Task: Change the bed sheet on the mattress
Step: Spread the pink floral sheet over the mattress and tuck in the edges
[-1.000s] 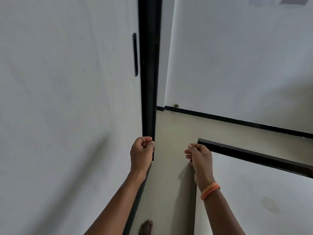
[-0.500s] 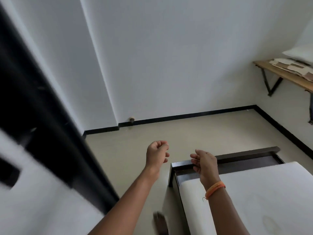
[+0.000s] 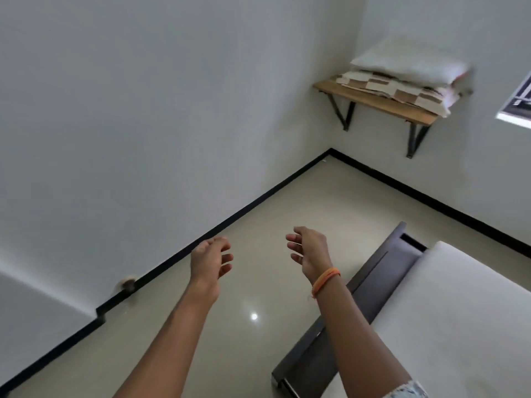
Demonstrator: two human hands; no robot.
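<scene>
Open floor (image 3: 258, 202) beside bed frame (image 3: 370, 285)

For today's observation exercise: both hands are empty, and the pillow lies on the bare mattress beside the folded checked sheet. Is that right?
Not quite. The head view shows the pillow on the wall shelf, atop the folded checked sheet. The mattress is bare; left hand and right hand are empty.

A wooden shelf (image 3: 370, 102) sticks out from the white wall (image 3: 143, 110) on black brackets (image 3: 343, 113). The floor (image 3: 258, 202) is shiny and pale, with a small bright spot of light (image 3: 254, 316) on it, and a black strip (image 3: 218, 222) runs along the bottom of the walls. A bit of a window (image 3: 517, 103) shows at the right edge, and a small round thing (image 3: 126, 283), too blurry to tell, sits low on the wall by the black strip.
</scene>
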